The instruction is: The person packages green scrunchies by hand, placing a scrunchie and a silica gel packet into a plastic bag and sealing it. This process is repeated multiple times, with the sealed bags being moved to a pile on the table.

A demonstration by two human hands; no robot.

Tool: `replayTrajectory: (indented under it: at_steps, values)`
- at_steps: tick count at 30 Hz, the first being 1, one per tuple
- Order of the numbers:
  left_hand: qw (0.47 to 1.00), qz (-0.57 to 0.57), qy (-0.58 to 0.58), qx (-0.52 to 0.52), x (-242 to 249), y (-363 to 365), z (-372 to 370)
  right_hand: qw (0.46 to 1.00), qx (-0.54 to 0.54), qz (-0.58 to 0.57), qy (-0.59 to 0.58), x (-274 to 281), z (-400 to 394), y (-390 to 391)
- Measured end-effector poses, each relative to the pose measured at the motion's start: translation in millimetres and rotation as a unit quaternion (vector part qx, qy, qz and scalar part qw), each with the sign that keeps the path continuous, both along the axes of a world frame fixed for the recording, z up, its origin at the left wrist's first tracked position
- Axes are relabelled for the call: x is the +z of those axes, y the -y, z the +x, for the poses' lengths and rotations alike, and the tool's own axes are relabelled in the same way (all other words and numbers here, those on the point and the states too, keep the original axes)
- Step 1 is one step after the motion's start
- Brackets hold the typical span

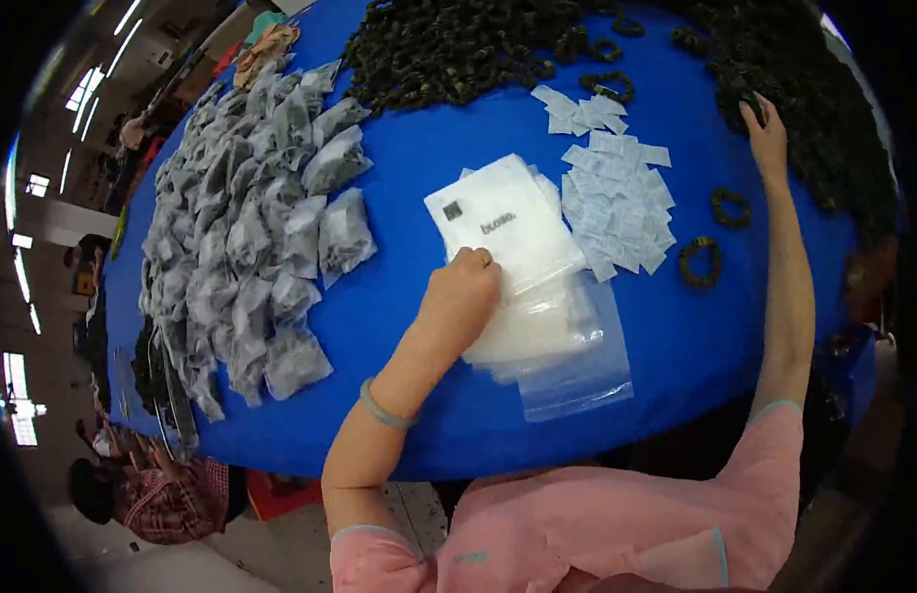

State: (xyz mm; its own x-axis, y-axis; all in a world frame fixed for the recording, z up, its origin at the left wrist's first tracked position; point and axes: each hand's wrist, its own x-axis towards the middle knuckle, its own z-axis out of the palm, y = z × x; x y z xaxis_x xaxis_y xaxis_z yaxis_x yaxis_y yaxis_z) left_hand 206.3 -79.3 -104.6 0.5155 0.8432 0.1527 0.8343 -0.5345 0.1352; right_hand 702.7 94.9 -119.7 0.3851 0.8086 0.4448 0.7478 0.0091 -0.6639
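left hand [465, 292] curled, fingertips pinning the stack of clear zip bags [523, 267] mid blue tabletop [399, 198], prob so they don't slide | right hand [765, 128] reaching far, fingers closing on dark scrunchie pile [814, 109] | packed bags [251, 227] heaped left

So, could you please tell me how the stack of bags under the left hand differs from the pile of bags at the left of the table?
The stack of bags under the left hand is flat, empty and whitish-clear; the pile of filled bags looks puffed and grey with dark contents. The stack is neatly layered, while the pile spreads loosely. The stack's top bag bears print; none is legible on the pile. Both rest on the blue table.
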Motion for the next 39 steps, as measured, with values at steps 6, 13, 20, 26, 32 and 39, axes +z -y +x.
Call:
replayTrajectory:
  at_steps: [6, 13, 20, 26, 32, 39]
  values:
    - [0.995, 0.007, 0.051, 0.091, 0, -12, 8, 0.970, 0.106, 0.001, -0.220, 41, -52, 104]
    - [0.983, 0.048, 0.047, 0.174, 60, 79, -21, 0.907, 0.275, -0.038, -0.316, 68, -181, 217]
    - [0.985, 0.067, 0.082, 0.137, 18, 184, -39, 0.804, 0.404, -0.108, -0.423, 50, -301, 309]
    - [0.873, -0.108, 0.378, 0.287, -5, 200, -59, 0.856, 0.506, 0.036, -0.101, 10, -354, 341]
    - [0.876, -0.015, 0.422, 0.232, -11, 204, -70, 0.755, 0.642, 0.035, 0.128, -2, -359, 339]
    - [0.917, 0.046, 0.357, 0.173, -7, 198, -74, 0.861, 0.491, 0.063, 0.112, -4, -380, 331]
